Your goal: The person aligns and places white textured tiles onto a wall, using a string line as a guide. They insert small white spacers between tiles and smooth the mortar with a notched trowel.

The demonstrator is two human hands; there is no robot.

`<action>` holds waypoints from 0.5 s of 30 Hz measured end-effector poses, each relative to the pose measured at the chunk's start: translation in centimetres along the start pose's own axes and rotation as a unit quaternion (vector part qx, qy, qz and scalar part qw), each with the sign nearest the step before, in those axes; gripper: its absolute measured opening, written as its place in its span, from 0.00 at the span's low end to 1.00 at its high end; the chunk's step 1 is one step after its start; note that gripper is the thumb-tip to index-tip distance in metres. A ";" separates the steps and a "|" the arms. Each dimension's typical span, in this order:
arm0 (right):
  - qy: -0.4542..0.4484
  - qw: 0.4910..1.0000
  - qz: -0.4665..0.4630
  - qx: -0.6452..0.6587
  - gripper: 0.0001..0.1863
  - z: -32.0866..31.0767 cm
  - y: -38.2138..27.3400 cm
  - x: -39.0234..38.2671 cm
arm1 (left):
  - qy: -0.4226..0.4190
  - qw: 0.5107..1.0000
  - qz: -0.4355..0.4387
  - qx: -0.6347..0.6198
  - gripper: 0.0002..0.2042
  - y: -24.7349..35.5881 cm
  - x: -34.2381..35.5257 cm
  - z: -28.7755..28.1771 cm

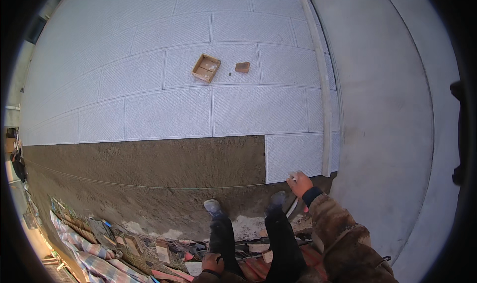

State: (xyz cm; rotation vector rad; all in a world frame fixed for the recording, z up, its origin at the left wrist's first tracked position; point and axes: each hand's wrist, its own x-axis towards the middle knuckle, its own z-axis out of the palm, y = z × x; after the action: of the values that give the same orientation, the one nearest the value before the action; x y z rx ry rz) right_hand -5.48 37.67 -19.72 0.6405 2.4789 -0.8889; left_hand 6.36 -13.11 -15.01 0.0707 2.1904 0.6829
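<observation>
My right hand (299, 184) is closed on a small whitish thing at the lower edge of the end pale grey textured tile (293, 156). My left hand (211, 263) is low by my left thigh, fingers curled; what, if anything, it holds is hidden. Dark mortar (149, 163) lies left of that tile, with a thin string (189, 187) stretched across it. A long pale strip (322, 84) runs over the tiles' right end. My two feet (213, 207) stand on the mortar below the string.
An open cardboard box (206, 68) and a small brown block (242, 67) sit on the laid tiles (169, 114). A smooth grey wall or slab (377, 134) borders the right. Rubble (164, 250) and a checked cloth (79, 243) lie along the near edge.
</observation>
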 end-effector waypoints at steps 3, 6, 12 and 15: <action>0.037 0.998 -0.057 -0.015 0.23 3.0 -4.2 9.8 | 0.057 0.998 0.028 0.004 0.14 -1.1 0.6 1.1; 0.039 0.993 -0.095 -0.051 0.26 5.4 -8.1 19.3 | 0.097 0.993 0.065 0.010 0.11 -0.2 1.3 1.3; 0.072 0.980 -0.153 -0.110 0.29 8.9 -15.5 34.0 | 0.080 0.995 0.031 -0.049 0.10 0.9 3.0 -2.4; 0.101 0.963 -0.199 -0.153 0.31 10.0 -18.3 39.9 | 0.078 0.995 0.015 -0.063 0.10 0.8 4.4 -3.6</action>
State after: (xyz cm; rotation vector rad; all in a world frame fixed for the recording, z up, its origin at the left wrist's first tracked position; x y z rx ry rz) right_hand -45.17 29.30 -39.24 0.1321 2.9092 -0.5686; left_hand 0.69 -12.80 -15.82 -0.0165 2.2929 0.8671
